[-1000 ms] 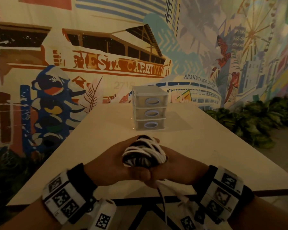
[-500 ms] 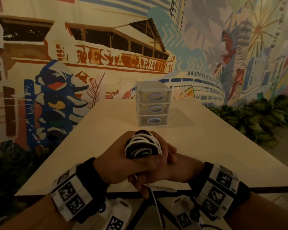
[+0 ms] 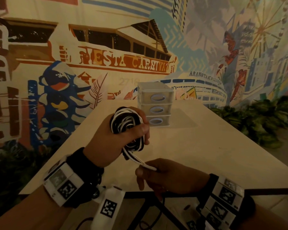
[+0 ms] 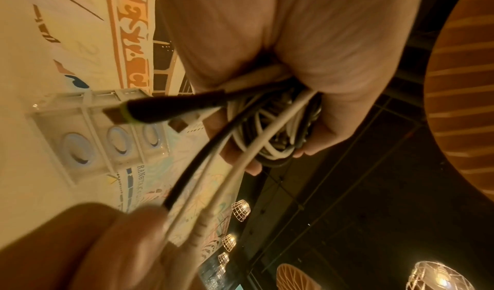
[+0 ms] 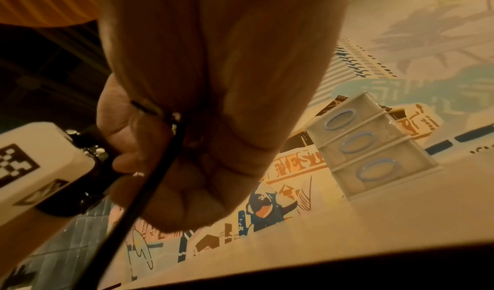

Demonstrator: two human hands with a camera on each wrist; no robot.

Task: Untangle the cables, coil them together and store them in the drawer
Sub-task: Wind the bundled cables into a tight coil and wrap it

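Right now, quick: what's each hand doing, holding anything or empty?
Left hand: fingers closed round the coil of black and white cables.
Right hand: fingers pinching the loose cable ends that trail from the coil.

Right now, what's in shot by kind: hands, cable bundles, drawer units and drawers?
Hands: 2, left hand and right hand.
Cable bundles: 1, black-and-white cable coil.
Drawer units: 1, drawer unit.
Drawers: 3, all shut.
Total: 7.
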